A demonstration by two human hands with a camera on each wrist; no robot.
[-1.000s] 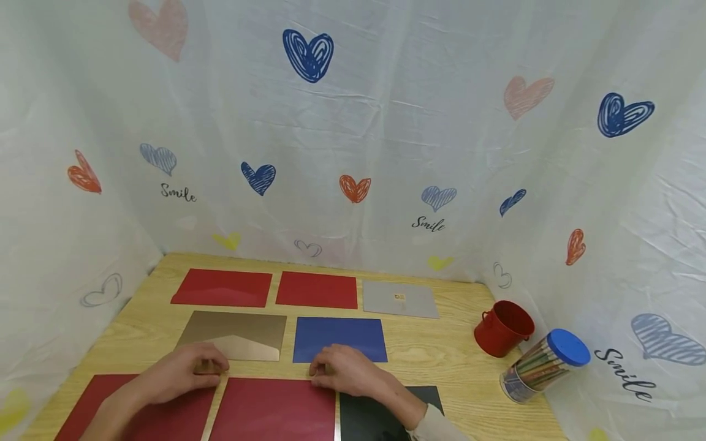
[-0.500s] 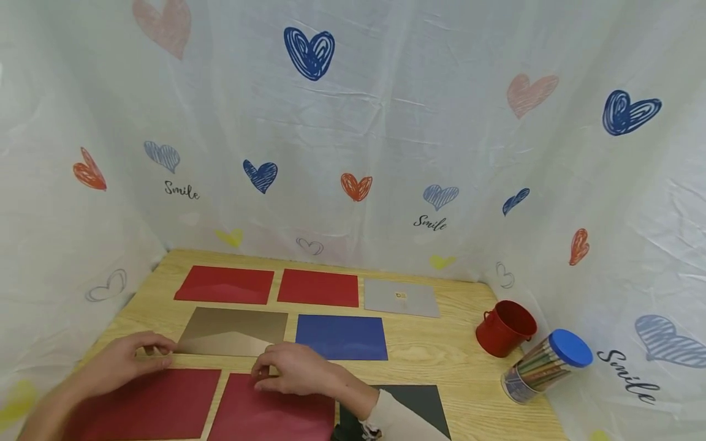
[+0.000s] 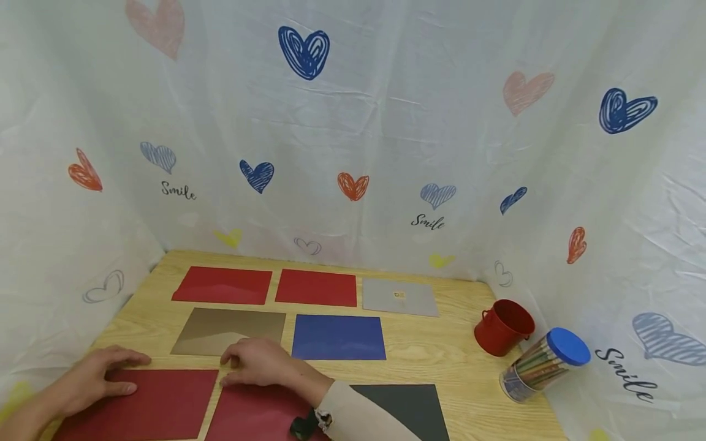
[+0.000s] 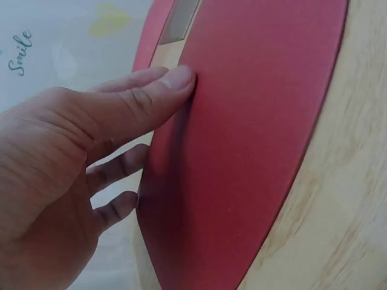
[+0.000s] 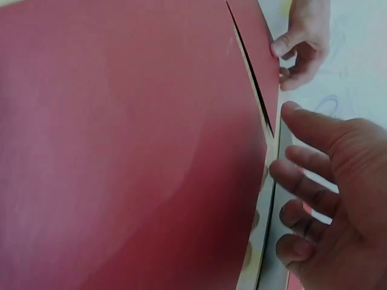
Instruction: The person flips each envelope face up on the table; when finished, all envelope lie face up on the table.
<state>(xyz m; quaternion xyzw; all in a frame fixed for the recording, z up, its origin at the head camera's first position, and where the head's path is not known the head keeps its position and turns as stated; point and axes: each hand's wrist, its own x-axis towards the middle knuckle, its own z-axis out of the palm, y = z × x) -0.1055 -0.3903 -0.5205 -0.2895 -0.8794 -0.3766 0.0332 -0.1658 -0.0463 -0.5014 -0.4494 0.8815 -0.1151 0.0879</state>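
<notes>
My left hand (image 3: 102,380) lies at the far left corner of a dark red sheet (image 3: 160,404). Its thumb rests on the sheet and the fingers reach past the far edge, with a gap between in the head view. Over the far left corner of a second dark red sheet (image 3: 237,410) is my right hand (image 3: 259,361), fingers loosely bent around nothing. The right wrist view shows both hands, the right hand (image 5: 338,181) nearer and beside the sheet's edge. A brown sheet (image 3: 220,324) lies just beyond the right hand; the right forearm hides part of the second sheet.
A blue sheet (image 3: 339,337), two bright red sheets, one at the back left (image 3: 223,286), and a grey sheet (image 3: 399,297) lie flat behind. A black sheet (image 3: 408,404) is at front right. A red bucket (image 3: 496,334) and a blue-lidded pencil jar (image 3: 540,367) stand right.
Both hands have moved left: the left hand from the gap between the dark red sheets to the left one's outer corner, the right hand across the second sheet's far edge.
</notes>
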